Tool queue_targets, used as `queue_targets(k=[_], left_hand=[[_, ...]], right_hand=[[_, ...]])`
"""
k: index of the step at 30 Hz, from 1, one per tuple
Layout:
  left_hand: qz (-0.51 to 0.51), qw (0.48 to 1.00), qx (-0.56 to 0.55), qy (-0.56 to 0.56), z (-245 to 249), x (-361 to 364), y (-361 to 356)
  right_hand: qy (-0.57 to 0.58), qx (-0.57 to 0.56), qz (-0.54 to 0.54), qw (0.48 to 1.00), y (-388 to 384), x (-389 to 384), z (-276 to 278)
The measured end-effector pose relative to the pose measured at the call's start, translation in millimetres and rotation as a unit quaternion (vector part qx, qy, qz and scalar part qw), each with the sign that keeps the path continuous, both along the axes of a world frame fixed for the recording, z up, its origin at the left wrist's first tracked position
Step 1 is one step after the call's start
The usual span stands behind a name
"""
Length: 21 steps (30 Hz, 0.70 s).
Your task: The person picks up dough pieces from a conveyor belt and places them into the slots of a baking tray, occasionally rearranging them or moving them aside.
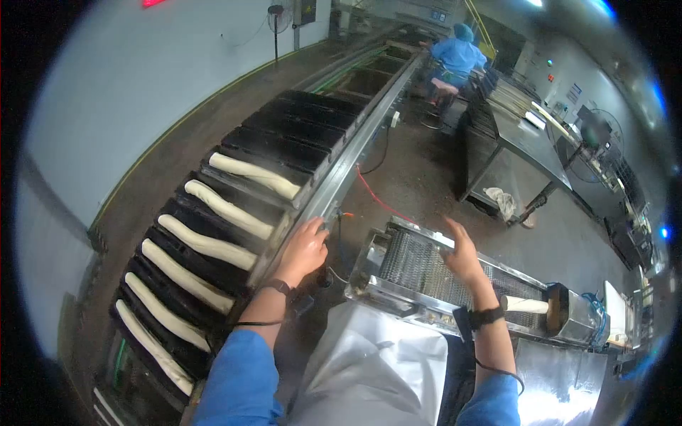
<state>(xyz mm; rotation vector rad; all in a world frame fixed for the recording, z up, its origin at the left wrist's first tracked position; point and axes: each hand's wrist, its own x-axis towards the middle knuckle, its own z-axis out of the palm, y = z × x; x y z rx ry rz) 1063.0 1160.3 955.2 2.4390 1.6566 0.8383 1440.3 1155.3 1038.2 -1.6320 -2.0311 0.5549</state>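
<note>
My left hand (304,248) is at the metal rail of the tray line, its fingers a little bent and apart, with nothing seen in it. Several long dough pieces (206,246) lie one to a slot in the black trays (284,126) to its left. Over the mesh conveyor (419,266) hangs my right hand (462,254), fingers spread and empty. A dough roll (526,305) lies on that conveyor, right of my right wrist, by the brown outlet of the machine (579,319).
A co-worker in blue (458,55) is beside the far part of the line. A metal table (522,138) stands at the back right, with a cloth (502,202) below its top. A red cable (380,199) crosses the floor. A white wall (142,85) runs along the left.
</note>
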Motion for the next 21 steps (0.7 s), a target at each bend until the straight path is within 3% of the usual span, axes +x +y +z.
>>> queue_targets(k=[1, 3, 4, 7, 10, 11, 14, 16, 19, 21], left_hand=[[0.001, 1.000, -0.003, -0.001, 1, 0, -1], [0.004, 1.000, -0.003, 0.003, 1, 0, -1], [0.003, 1.000, -0.003, 0.009, 3, 0, -1], [0.008, 1.000, -0.002, 0.016, 7, 1, -3], [0.008, 1.000, -0.009, 0.026, 3, 0, -1], [0.007, 1.000, -0.009, 0.025, 3, 0, -1], [0.005, 0.999, -0.005, 0.037, 4, 0, -2], [0.008, 0.999, -0.008, 0.034, 7, 2, -2], [0.002, 1.000, 0.002, 0.028, 2, 0, -1], [0.005, 1.000, -0.003, 0.025, 5, 0, -3]], right_hand=[[-0.169, 0.051, -0.021, 0.984, -9, 29, -31], [-0.392, 0.002, -0.086, 0.916, -32, 84, -79], [-0.408, -0.004, -0.122, 0.905, -43, 121, -109], [-0.433, -0.152, -0.225, 0.860, -88, 194, -123], [-0.389, -0.057, -0.261, 0.881, -119, 220, -126], [-0.412, -0.086, -0.246, 0.873, -121, 202, -103], [-0.448, -0.048, -0.207, 0.868, -110, 192, -103], [-0.395, -0.001, -0.216, 0.893, -92, 171, -86], [-0.041, -0.013, -0.186, 0.982, -64, 128, -1], [0.192, 0.013, -0.141, 0.971, -54, 102, 47]])
